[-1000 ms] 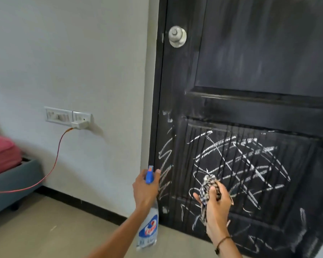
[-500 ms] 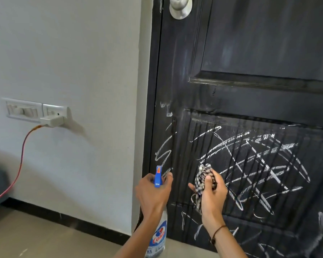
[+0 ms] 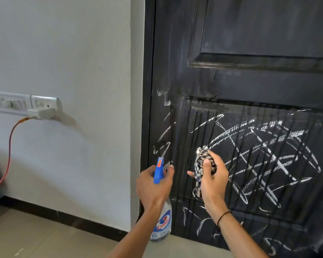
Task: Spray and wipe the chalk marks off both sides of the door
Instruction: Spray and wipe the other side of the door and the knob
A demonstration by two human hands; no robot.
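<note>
Two hands are up in front of the door, and each one holds one thing. The left hand (image 3: 153, 189) has its grip curled tight round the neck of one spray bottle (image 3: 161, 223), with a finger at the front of the blue spray head (image 3: 158, 171). The clear bottle hangs down below this grip, and its label is red and blue. The right hand (image 3: 213, 180) pinches one bunched checked cloth (image 3: 203, 161), with the thumb pressed on the front of the cloth and the fingers wrapped behind it. A loose end of the cloth hangs down under this grip. The two hands are near each other but do not touch. One thin black band (image 3: 223, 216) goes round the right wrist.

Right behind the cloth is the black door (image 3: 268, 81). Many white chalk marks (image 3: 265, 153) cross its lower panel, just to the right of the right grip and above it. More chalk marks sit on the door edge above the left grip, and more lie lower down under the right arm. Thin wet streaks run down the lower panel.

Far to the left of both grips, on the white wall (image 3: 73, 53), there is one switch plate (image 3: 24, 103). One white plug (image 3: 45, 113) sits in it, and one red cord (image 3: 7, 155) hangs down from the plug. The floor (image 3: 35, 239) is pale tile.
</note>
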